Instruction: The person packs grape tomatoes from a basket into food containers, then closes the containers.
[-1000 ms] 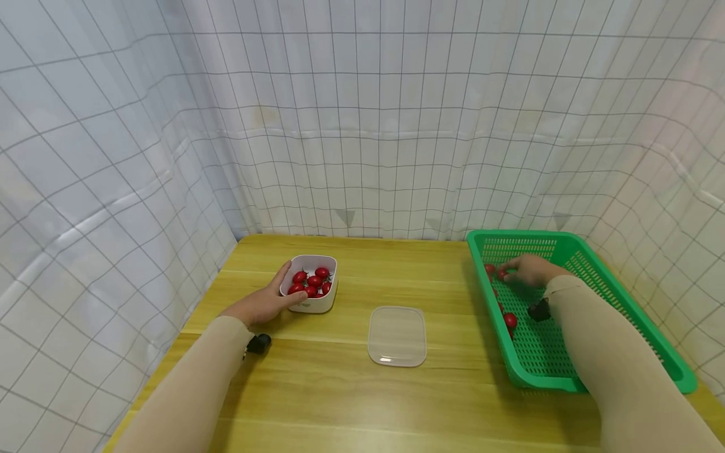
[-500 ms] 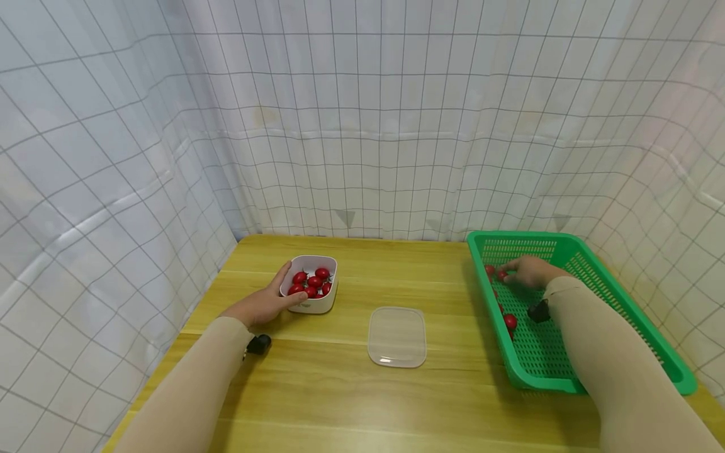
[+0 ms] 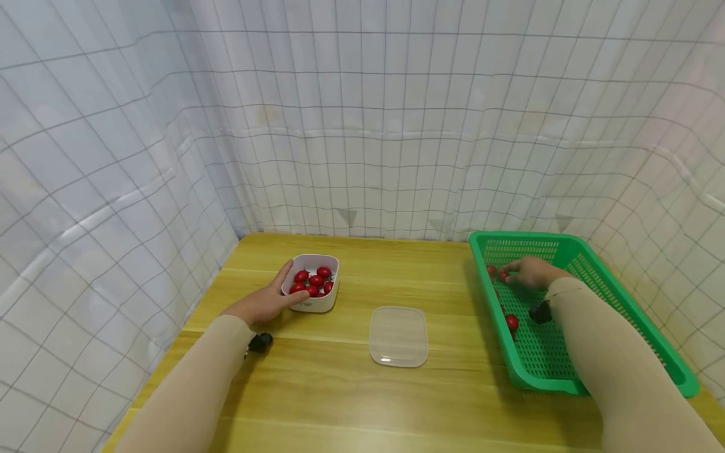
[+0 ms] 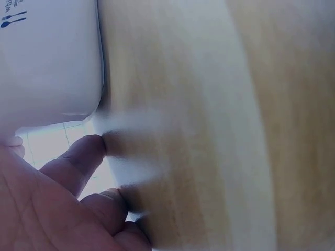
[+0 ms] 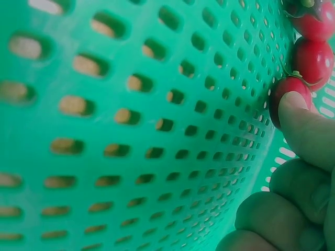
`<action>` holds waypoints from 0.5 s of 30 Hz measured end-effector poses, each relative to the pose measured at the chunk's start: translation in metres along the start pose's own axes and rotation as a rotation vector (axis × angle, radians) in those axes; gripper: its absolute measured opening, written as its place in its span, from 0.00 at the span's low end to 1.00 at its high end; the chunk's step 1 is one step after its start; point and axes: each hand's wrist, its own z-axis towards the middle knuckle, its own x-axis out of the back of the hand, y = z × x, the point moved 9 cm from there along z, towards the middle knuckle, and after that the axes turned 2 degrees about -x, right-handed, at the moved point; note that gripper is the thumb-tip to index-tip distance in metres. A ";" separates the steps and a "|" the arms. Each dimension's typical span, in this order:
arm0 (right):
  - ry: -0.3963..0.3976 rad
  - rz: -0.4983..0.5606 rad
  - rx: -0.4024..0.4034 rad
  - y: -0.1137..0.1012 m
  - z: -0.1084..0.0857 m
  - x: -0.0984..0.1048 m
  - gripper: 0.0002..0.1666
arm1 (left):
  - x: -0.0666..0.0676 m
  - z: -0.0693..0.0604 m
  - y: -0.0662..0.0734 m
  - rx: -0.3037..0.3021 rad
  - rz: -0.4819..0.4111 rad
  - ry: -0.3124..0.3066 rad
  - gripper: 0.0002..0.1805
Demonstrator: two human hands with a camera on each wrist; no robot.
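My left hand [image 3: 265, 304] holds a small white square container [image 3: 317, 306] at its left side, the thumb over the front rim. Several red cherry tomatoes [image 3: 316, 280] with green stems lie inside it. In the left wrist view, the other fingers [image 4: 78, 162] sit below the container's wall. Inside the green basket [image 3: 512, 358], my right hand [image 3: 533, 272] pinches a cherry tomato [image 5: 278, 112], its thumb on the fruit in the right wrist view. More cherry tomatoes [image 5: 314, 57] touch or lie close to that one. Others [image 3: 511, 322] lie along the basket's left wall.
A translucent square lid [image 3: 398, 336] lies flat on the wooden table [image 3: 351, 402] between container and basket. White grid-patterned curtains [image 3: 385, 126] surround the table at the back and both sides. The basket's raised rim runs around my right forearm.
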 end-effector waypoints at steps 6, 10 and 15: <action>0.009 -0.020 0.009 0.002 -0.002 0.001 0.28 | -0.001 0.001 0.002 -0.008 -0.012 -0.002 0.58; 0.003 -0.025 0.017 0.001 -0.002 0.000 0.27 | 0.000 0.001 0.001 -0.005 0.001 0.000 0.58; -0.001 -0.059 0.033 -0.001 -0.002 0.003 0.25 | 0.001 0.000 0.001 -0.003 0.004 0.007 0.58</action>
